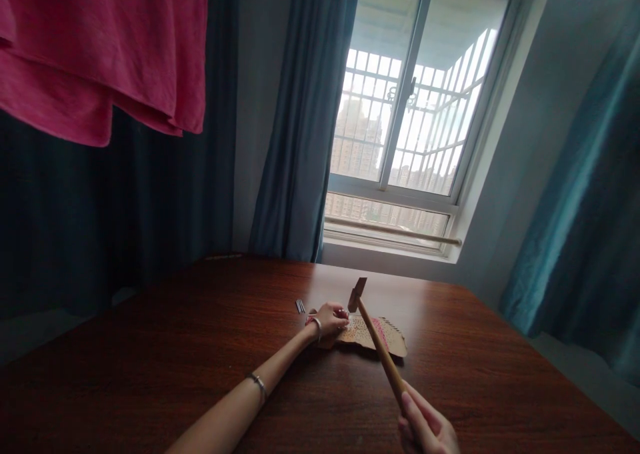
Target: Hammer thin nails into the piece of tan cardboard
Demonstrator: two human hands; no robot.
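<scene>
My right hand (429, 422) is wrapped round the lower end of a hammer's wooden handle. The hammer (383, 347) slants up and to the left, its head raised over a piece of cardboard (397, 342). Small orange-brown and pink marks dot the cardboard, which lies on the table. My left hand (332, 319) rests at the cardboard's left end with fingers pinched together. Something small and pale shows at those fingertips, too small to name. A bit of pink shows behind the left wrist, mostly hidden.
Several thin dark strips (300, 306) lie left of my left hand on the brown wooden table (150, 374). Beyond the table are blue curtains (305, 121) and a barred window (400, 107). A pink cloth (140, 47) hangs at upper left.
</scene>
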